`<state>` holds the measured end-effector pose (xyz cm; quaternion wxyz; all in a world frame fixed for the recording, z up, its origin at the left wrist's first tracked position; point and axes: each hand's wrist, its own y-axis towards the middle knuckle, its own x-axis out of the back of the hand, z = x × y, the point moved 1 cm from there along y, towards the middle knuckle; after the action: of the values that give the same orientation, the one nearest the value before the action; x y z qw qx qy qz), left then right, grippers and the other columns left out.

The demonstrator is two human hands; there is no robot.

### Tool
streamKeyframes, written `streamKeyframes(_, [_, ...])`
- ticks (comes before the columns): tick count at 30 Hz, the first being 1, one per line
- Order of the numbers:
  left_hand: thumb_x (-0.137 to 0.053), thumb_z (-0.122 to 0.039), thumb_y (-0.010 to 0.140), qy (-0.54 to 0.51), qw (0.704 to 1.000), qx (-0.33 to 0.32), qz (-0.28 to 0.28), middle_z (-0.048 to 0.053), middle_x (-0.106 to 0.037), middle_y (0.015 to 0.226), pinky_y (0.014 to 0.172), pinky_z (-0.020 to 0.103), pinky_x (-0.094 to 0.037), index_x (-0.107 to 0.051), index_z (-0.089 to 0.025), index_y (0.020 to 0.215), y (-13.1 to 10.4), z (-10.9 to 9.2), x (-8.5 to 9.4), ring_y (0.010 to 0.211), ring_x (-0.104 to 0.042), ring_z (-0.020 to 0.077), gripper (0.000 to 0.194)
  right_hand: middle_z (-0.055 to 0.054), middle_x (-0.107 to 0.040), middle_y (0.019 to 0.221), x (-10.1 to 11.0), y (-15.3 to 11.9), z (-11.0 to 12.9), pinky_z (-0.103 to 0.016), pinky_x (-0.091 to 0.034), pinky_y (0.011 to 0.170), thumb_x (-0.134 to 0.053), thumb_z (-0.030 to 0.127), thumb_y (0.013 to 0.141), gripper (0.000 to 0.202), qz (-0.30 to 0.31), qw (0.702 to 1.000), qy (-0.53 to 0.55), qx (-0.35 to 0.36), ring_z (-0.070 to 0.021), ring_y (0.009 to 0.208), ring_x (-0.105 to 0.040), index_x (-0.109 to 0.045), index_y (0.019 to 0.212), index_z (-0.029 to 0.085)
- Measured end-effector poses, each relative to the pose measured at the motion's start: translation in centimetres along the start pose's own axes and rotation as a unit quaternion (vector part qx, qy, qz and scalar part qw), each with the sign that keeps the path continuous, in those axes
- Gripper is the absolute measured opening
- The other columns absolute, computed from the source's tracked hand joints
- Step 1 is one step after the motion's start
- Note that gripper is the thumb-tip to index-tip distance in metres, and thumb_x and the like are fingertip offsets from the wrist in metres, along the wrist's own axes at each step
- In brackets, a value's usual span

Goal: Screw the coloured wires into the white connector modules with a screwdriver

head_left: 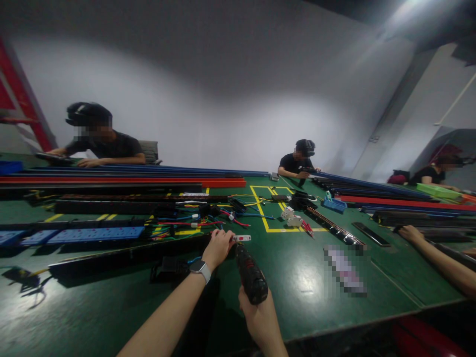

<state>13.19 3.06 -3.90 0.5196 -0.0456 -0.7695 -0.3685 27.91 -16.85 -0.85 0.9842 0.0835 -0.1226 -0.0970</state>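
My right hand (262,317) is wrapped around a black cordless screwdriver (250,275), which points away from me. Its tip meets a small white part with red marks (243,238), whose exact kind I cannot make out. My left hand (218,246), with a watch on the wrist, is closed at the left end of that white part, fingertips pinched together. Beside those fingers ends a long black metal strip (130,253) lying on the green table (297,307). Coloured wires (178,225) lie just beyond my left hand.
Blue socket strips (92,235) lie at left, with long red rails (186,182) behind. White blocks with red wires (291,216), a blue bin (334,204) and a phone-like black slab (371,234) are at right. A co-worker's hand (411,234) reaches in; other people sit opposite.
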Motion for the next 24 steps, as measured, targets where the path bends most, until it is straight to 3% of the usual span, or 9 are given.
streamKeyframes(15, [-0.042,-0.037,0.104,-0.003,1.0,0.012,0.013,0.007,-0.066,0.101,0.106,0.047,-0.033,-0.06,-0.023,0.114,0.0,0.1,-0.1,0.102,-0.057,0.0237,0.025,-0.002,-0.065,0.065,0.2,0.1,1.5,-0.029,-0.054,0.056,-0.07,0.043,0.081,0.041,-0.01,1.0,0.001,-0.001,-0.0222,0.062,-0.065,-0.067,0.112,0.016])
streamKeyframes(24, [-0.04,-0.034,0.105,0.003,1.0,0.002,0.007,0.006,-0.066,0.101,0.106,0.047,-0.032,-0.06,-0.023,0.114,0.0,0.0,-0.1,0.1,-0.057,0.0235,0.025,-0.001,-0.064,0.065,0.1,0.0,1.3,-0.027,-0.052,0.054,-0.067,0.038,0.085,0.038,-0.01,1.0,0.008,0.013,-0.0201,0.058,-0.063,-0.066,0.115,0.015])
